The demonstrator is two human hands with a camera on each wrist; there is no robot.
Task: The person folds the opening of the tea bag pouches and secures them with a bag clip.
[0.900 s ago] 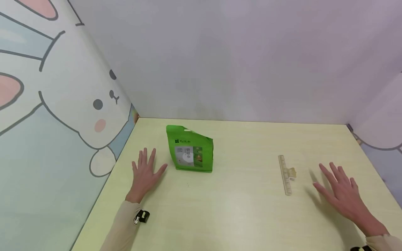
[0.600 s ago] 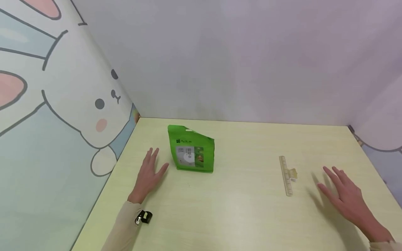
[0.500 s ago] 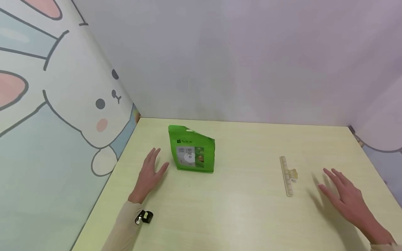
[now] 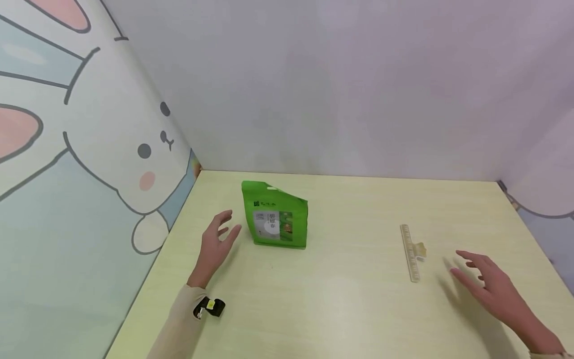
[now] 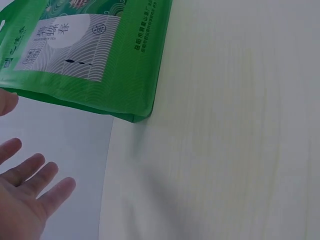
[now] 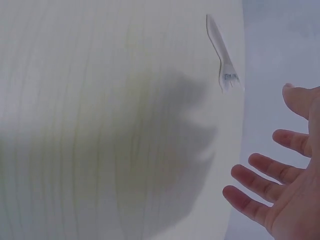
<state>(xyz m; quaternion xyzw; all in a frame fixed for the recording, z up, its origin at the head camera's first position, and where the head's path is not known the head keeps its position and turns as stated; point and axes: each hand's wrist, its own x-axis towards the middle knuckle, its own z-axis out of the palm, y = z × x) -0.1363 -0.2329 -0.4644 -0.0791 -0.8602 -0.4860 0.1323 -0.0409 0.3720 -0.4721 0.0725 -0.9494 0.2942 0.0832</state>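
A green tea pouch (image 4: 275, 219) with a silver label and Chinese lettering stands upright on the left half of the table. Just left of it my left hand (image 4: 214, 244) hovers, thumb and fingers apart, holding nothing. The left wrist view shows the pouch's green side (image 5: 125, 85) above the spread fingers. On the right half lies a long clear bag clip (image 4: 410, 254) with a small yellowish handle on its right side. My right hand (image 4: 493, 286) is raised to the right of the clip, fingers loosely bent, nothing in it. From the right wrist, the clip (image 6: 220, 47) appears beyond the thumb.
The pale wooden table (image 4: 350, 299) meets a plain light wall (image 4: 314, 89) at its back edge. A rabbit-patterned wall (image 4: 103, 149) rises along the left side. A black wrist camera (image 4: 214, 306) sits on the left sleeve.
Both hands have turned from palm-down and spread to more side-on, their fingers bending a little. Pouch and clip stay in place on the table; the head view has shifted slightly.
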